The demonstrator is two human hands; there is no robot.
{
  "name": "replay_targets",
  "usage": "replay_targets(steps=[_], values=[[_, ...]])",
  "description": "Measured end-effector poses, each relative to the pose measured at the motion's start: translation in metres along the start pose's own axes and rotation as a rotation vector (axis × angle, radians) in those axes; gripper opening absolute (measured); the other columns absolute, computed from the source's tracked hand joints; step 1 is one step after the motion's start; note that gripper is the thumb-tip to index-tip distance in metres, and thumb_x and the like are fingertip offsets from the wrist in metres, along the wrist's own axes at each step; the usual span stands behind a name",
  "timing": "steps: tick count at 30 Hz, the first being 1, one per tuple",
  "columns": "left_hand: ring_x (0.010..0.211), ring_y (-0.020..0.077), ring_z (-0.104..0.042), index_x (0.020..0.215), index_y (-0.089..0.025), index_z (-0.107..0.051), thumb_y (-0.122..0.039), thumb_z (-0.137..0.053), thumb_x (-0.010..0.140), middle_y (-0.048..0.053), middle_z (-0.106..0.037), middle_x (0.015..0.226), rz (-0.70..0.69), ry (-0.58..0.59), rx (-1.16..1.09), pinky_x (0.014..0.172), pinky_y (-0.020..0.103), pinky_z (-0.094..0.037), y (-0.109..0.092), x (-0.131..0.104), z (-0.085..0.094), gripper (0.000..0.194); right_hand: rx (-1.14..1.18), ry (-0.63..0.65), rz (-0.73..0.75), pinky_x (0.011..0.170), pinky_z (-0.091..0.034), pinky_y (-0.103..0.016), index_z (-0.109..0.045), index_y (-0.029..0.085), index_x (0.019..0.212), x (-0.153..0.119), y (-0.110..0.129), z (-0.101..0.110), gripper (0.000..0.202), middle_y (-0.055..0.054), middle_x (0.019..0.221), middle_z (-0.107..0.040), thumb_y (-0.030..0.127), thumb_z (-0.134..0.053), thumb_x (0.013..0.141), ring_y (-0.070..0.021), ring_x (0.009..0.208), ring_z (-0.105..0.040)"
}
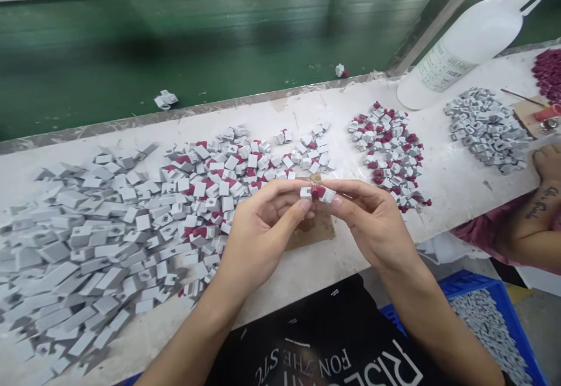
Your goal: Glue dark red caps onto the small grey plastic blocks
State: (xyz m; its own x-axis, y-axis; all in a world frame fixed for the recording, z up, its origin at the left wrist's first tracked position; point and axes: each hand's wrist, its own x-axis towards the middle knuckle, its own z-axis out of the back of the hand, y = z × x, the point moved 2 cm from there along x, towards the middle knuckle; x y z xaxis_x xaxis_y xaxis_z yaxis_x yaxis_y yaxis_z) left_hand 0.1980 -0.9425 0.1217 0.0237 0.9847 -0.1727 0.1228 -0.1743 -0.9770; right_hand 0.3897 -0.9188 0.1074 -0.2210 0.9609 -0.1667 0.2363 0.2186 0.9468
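Between my two hands is a small grey and dark-red plastic piece [317, 192], held in front of my chest above the bench. My left hand [269, 228] pinches its grey left end with thumb and forefinger. At the other end, my right hand [366, 213] pinches the light grey part, the dark-red portion showing in the middle. Below the fingers lies a brown board [313, 234], partly covered by my hands. To the left spreads a heap of grey and dark-red joined pieces [219, 181]. Right of my hands is another pile of joined pieces [388, 146].
Loose grey blocks [79, 245] cover the bench's left side. A white squeeze bottle [456, 52] stands at the back right, near a small-grey-part pile [488, 128]. Behind runs a green conveyor belt [197, 41]. A co-worker's arm [534, 216] rests at right, above a blue crate [515, 316].
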Motion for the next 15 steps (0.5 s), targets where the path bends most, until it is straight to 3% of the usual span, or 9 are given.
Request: replay_targets(steps=[5,10,13,15], values=[[0.098,0.0208,-0.087,0.114,-0.025,-0.088,-0.024,-0.084,0.106,0.004,-0.089,0.111,-0.084,-0.01,0.086,0.09,0.031,-0.075,-0.001,0.001,0.0,0.009,-0.159,0.025,0.047,0.088,-0.079,-0.037,-0.096,0.033,0.113,0.0,0.011,-0.004,0.015,-0.002,0.108,-0.094,0.025,-0.091,0.102,-0.0243,0.101,-0.092],[0.098,0.0203,-0.085,0.119,-0.028,-0.084,-0.025,-0.077,0.109,0.003,-0.087,0.118,-0.115,0.062,0.2,0.087,0.031,-0.073,-0.013,0.009,0.006,0.013,-0.181,0.054,0.08,0.092,-0.078,-0.035,-0.095,0.033,0.111,0.01,0.019,-0.003,0.013,-0.002,0.11,-0.094,0.026,-0.092,0.1,-0.0235,0.104,-0.092],[0.095,0.0241,-0.084,0.122,-0.027,-0.082,-0.03,-0.073,0.11,0.005,-0.086,0.111,-0.072,0.117,0.341,0.08,0.036,-0.071,-0.026,0.034,0.015,0.016,-0.248,0.161,0.066,0.096,-0.077,-0.041,-0.095,0.032,0.114,0.038,0.026,0.0,0.015,-0.004,0.114,-0.094,0.034,-0.093,0.099,-0.0259,0.108,-0.091],[0.094,0.0266,-0.082,0.118,-0.027,-0.083,-0.028,-0.074,0.107,0.005,-0.086,0.106,-0.067,0.103,0.492,0.08,0.039,-0.069,-0.037,0.064,0.023,0.014,-0.435,0.195,0.062,0.094,-0.077,-0.047,-0.093,0.029,0.123,0.073,0.033,0.003,0.026,-0.008,0.121,-0.093,0.038,-0.092,0.098,-0.027,0.103,-0.09]])
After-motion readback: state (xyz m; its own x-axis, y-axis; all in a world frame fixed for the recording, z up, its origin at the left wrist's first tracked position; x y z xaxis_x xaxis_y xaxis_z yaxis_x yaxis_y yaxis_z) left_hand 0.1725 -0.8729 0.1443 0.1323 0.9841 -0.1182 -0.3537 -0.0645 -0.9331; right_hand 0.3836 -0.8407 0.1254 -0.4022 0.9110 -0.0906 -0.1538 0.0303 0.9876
